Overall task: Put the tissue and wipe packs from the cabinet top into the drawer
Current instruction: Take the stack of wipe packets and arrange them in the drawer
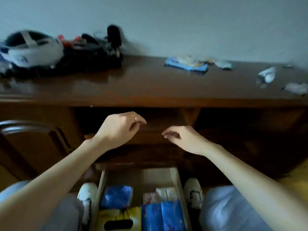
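A blue and white pack (187,65) lies on the dark wooden cabinet top (141,84), right of centre. Smaller white packs (224,65) (266,75) (295,88) lie further right, blurred. Below, the drawer (102,189) stands pulled out between my knees, holding several blue packs (116,196) (162,215) and a yellow one (131,214). My left hand (118,129) and my right hand (181,138) hover in front of the cabinet, below its top and above the drawer. Both hold nothing, fingers loosely curled and apart.
A white and black helmet-like object (31,47) and a heap of dark gear (93,52) fill the cabinet top's left end. A curved dark chair back (30,127) stands at the left. My white shoes (87,190) (193,190) flank the drawer.
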`<state>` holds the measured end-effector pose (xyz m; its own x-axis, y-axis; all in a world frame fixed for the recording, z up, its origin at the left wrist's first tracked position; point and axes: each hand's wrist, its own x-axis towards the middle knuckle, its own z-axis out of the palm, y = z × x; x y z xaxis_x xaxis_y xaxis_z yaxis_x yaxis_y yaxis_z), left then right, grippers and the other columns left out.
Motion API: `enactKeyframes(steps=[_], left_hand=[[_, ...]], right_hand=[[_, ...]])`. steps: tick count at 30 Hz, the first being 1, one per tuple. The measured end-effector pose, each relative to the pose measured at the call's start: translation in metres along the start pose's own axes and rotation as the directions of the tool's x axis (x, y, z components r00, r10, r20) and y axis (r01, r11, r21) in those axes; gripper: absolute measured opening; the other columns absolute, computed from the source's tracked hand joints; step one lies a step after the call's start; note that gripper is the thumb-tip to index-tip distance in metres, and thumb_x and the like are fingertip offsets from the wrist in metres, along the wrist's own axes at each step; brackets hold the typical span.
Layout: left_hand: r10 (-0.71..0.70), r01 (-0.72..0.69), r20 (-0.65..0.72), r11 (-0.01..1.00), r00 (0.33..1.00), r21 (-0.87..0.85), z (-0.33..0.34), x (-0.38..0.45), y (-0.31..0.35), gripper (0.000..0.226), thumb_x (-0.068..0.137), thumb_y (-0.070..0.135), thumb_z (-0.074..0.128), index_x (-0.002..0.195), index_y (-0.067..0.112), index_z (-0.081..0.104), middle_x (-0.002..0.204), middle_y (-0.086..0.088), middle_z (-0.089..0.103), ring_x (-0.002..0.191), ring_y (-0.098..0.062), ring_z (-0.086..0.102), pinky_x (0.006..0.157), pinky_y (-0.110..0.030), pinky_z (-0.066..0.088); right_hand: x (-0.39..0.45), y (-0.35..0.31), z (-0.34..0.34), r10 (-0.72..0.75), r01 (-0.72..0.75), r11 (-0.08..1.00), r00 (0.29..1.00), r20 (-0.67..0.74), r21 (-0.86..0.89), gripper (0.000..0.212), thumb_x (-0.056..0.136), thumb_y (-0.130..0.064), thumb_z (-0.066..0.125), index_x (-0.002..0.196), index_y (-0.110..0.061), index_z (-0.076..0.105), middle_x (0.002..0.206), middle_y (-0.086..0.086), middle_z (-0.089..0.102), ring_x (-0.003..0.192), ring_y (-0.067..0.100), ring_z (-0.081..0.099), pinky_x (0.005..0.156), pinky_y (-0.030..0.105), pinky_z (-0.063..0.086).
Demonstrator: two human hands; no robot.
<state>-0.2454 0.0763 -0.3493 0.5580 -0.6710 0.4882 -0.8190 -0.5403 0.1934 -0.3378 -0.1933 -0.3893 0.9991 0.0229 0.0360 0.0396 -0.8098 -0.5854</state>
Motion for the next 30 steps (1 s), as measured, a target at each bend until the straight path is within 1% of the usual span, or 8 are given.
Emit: enactKeyframes(steps=[4,8,10,13,19,26,29,30], left_hand=[[-0.023,0.014,-0.240,0.999,0.971,-0.039,-0.053,0.061,-0.008,0.024,0.091,0.016,0.064,0.101,0.035,0.074,0.098,0.021,0.067,0.075,0.003,0.046,0.065,-0.021,0.041],[-0.102,0.101,-0.196,0.995,0.975,-0.015,-0.054,0.123,-0.031,0.020,0.092,0.021,0.061,0.101,0.034,0.073,0.099,0.018,0.064,0.088,-0.007,0.058,0.069,-0.028,0.047],[-0.117,0.120,-0.131,0.993,0.984,0.010,-0.042,0.150,-0.038,0.021,0.092,0.023,0.060,0.103,0.034,0.074,0.104,0.012,0.068,0.098,-0.013,0.062,0.075,-0.033,0.054],[-0.110,0.111,-0.043,0.994,0.993,0.015,-0.020,0.197,-0.039,0.024,0.091,0.026,0.057,0.105,0.036,0.073,0.108,0.007,0.067,0.102,-0.017,0.062,0.081,-0.037,0.055],[-0.086,0.086,0.028,0.996,0.996,-0.007,0.040,0.282,-0.022,0.024,0.095,0.026,0.056,0.114,0.030,0.070,0.119,0.004,0.064,0.117,-0.018,0.055,0.089,-0.037,0.050],[-0.074,0.074,0.043,0.997,0.996,0.009,0.084,0.305,-0.032,0.016,0.096,0.030,0.056,0.107,0.030,0.068,0.111,0.005,0.063,0.106,-0.015,0.056,0.082,-0.036,0.054],[-0.107,0.106,0.014,0.994,0.994,0.012,0.085,0.305,-0.034,0.015,0.096,0.031,0.057,0.107,0.029,0.066,0.111,0.006,0.060,0.104,-0.014,0.055,0.080,-0.034,0.052],[-0.107,0.107,0.011,0.994,0.994,0.010,0.086,0.305,-0.034,0.015,0.096,0.032,0.057,0.107,0.029,0.065,0.111,0.007,0.060,0.104,-0.013,0.054,0.079,-0.032,0.051]], right_hand=[[0.014,-0.037,-0.076,-0.150,0.125,0.985,0.962,-0.226,-0.122,0.023,0.100,-0.038,0.051,0.113,-0.049,0.067,0.104,-0.031,0.070,0.091,-0.001,0.070,0.079,0.029,0.059],[0.055,-0.035,-0.123,-0.242,0.080,0.917,0.891,-0.385,-0.391,0.027,0.099,-0.032,0.057,0.124,-0.040,0.064,0.126,-0.021,0.063,0.124,0.003,0.051,0.093,0.031,0.048],[0.079,-0.019,-0.136,-0.136,-0.066,0.861,0.926,-0.353,-0.504,0.039,0.102,-0.039,0.053,0.141,-0.033,0.053,0.148,-0.009,0.050,0.140,0.015,0.038,0.109,0.037,0.039],[0.106,0.003,-0.141,0.143,-0.237,0.884,0.958,-0.250,-0.403,0.062,0.103,-0.055,0.043,0.158,-0.029,0.031,0.166,0.003,0.026,0.153,0.025,0.021,0.122,0.046,0.024],[0.132,0.032,-0.148,0.200,-0.284,0.894,0.945,-0.258,-0.347,0.078,0.096,-0.071,0.038,0.161,-0.033,0.018,0.170,0.002,0.016,0.156,0.023,0.014,0.123,0.046,0.018],[0.188,0.058,-0.172,0.116,-0.368,0.831,0.849,-0.515,-0.418,0.064,0.099,-0.052,0.053,0.151,-0.021,0.034,0.164,0.007,0.025,0.149,0.028,0.030,0.117,0.047,0.031],[0.227,0.072,-0.191,0.282,-0.508,0.782,0.805,-0.522,-0.361,0.066,0.101,-0.038,0.056,0.157,-0.025,0.025,0.169,0.009,0.015,0.153,0.033,0.020,0.118,0.058,0.029],[0.239,0.077,-0.197,0.347,-0.540,0.778,0.795,-0.498,-0.321,0.060,0.103,-0.035,0.052,0.157,-0.027,0.027,0.167,0.009,0.021,0.151,0.034,0.024,0.115,0.060,0.031]])
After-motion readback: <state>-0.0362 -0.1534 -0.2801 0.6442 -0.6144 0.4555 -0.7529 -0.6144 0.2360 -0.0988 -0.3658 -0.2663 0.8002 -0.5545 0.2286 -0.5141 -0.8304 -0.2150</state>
